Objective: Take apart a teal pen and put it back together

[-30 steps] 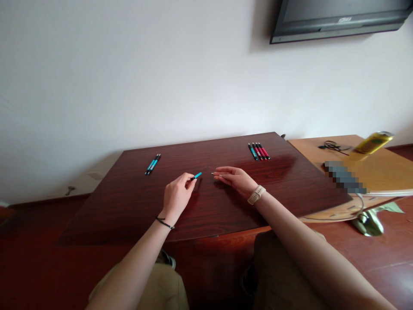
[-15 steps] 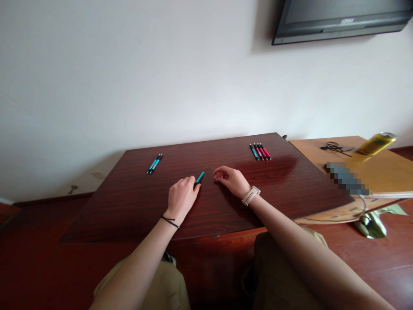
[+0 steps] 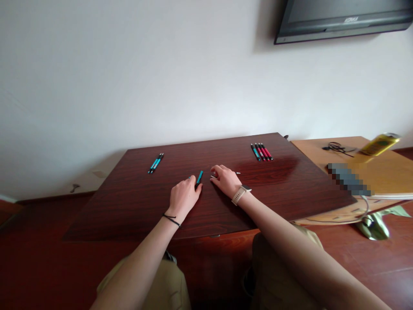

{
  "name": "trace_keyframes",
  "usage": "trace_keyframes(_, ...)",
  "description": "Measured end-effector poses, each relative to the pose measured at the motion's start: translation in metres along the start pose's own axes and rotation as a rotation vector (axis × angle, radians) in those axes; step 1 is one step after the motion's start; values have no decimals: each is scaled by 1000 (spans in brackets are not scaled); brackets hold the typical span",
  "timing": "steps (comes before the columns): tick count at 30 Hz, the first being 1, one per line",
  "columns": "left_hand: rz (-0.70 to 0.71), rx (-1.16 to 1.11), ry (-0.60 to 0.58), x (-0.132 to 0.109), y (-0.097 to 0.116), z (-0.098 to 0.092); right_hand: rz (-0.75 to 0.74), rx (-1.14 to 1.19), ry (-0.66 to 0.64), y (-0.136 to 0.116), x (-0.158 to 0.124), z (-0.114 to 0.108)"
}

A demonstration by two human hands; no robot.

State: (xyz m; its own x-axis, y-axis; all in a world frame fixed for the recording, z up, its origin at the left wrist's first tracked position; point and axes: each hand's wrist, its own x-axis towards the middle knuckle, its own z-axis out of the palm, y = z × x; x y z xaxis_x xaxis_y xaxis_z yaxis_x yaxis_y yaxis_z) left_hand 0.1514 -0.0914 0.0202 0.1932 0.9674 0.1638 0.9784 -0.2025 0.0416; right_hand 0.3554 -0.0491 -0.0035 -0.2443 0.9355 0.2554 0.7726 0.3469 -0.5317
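My left hand (image 3: 183,196) rests on the dark wooden table (image 3: 135,206) and pinches a short teal pen barrel (image 3: 199,176) between thumb and fingers. My right hand (image 3: 226,179), with a pale watch on its wrist, lies just right of it, fingers curled down onto the table. A small white piece (image 3: 213,176) shows at its fingertips. A thin white rod (image 3: 238,173) pokes out from behind the hand on the tabletop. Whether the fingers grip either is hidden. Two teal pens (image 3: 155,163) lie at the back left. Several teal and red pens (image 3: 262,151) lie at the back right.
A lighter wooden table (image 3: 380,172) adjoins on the right, with a black cable (image 3: 337,147), a yellow can (image 3: 380,144) and a blurred object (image 3: 348,184). A screen (image 3: 342,19) hangs on the white wall. My knees sit under the table's near edge.
Both hands have sunk onto the table and drawn closer together. My left hand turned the teal barrel more upright. My right hand slid left, and the thin rod now shows behind it.
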Motion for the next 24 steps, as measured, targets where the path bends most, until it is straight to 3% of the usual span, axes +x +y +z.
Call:
trace_keyframes(16,0,-21,-7,3,2,0,4,73,13,11,0,-4)
trace_keyframes(20,-8,-8,-6,3,2,2,-6,-3,83,27,-2,-20)
trace_keyframes(24,-6,4,1,4,1,5,38,-142,39,50,-3,-30)
